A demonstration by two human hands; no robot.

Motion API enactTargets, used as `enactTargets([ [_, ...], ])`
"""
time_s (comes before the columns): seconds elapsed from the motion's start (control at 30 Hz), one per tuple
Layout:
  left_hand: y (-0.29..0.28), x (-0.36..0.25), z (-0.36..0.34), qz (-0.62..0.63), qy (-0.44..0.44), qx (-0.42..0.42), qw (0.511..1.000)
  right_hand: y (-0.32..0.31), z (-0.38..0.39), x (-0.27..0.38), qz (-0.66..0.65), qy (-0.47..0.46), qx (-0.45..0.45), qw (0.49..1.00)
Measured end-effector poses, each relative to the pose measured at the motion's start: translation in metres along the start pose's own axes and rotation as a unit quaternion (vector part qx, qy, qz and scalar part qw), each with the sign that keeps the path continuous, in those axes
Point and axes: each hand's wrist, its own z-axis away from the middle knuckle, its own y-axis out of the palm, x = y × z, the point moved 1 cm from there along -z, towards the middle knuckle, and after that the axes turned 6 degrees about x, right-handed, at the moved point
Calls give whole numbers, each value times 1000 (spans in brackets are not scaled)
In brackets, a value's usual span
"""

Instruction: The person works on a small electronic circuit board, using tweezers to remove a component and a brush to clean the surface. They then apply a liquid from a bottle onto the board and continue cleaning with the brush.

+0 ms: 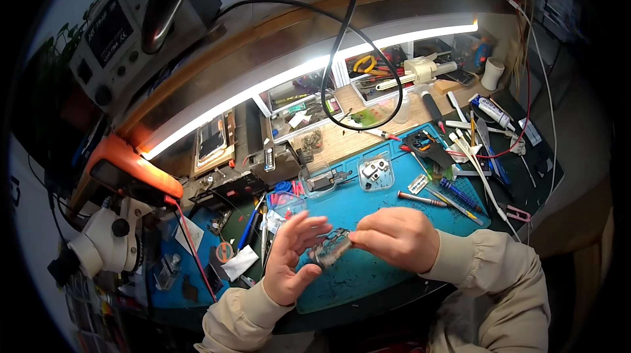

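Note:
A small electronic assembly [328, 251], dark and silvery with fine detail too small to make out, is tilted above the blue work mat [361, 287]. My right hand [394, 241] pinches its upper right end between thumb and fingers. Along the left side of the assembly is my left hand [292, 261], fingers raised and apart, thumb close to the lower end; whether it touches is unclear. Just beyond my hands sit a clear box with small parts [374, 170] and another clear container holding a dark module [322, 179].
An orange meter [131, 165] and microscope [98, 241] stand at left. Screwdrivers [420, 198], tubes and cables crowd the right. A metal-cased device [276, 162] sits behind; lit cubbies with tools [368, 64] line the back. A black cable [338, 31] loops overhead.

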Motion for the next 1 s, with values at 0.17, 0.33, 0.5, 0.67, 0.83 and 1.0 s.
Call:
enactTargets([
  [0.17, 0, -2, -3, -129, 29, 72, 989, -2, 0, 5, 41, -82, -50, 995],
  [0.33, -3, -17, -10, -304, 104, 107, 941, 2, -2, 7, 41, -95, -50, 993],
  [0.5, 3, -17, -1, -395, 85, 47, 914, 8, -2, 6, -28, -45, -1, 999],
  [0.67, 12, -14, 4, -283, -17, -57, 957, 15, 3, 8, -123, 60, -4, 991],
  [0.83, 2, 3, 8, 47, -160, -106, 980, -45, 6, -28, 31, 199, -85, 976],
  [1.0, 5, 5, 3, 179, -236, -94, 950, -90, 40, -53, 175, 263, 87, 945],
])
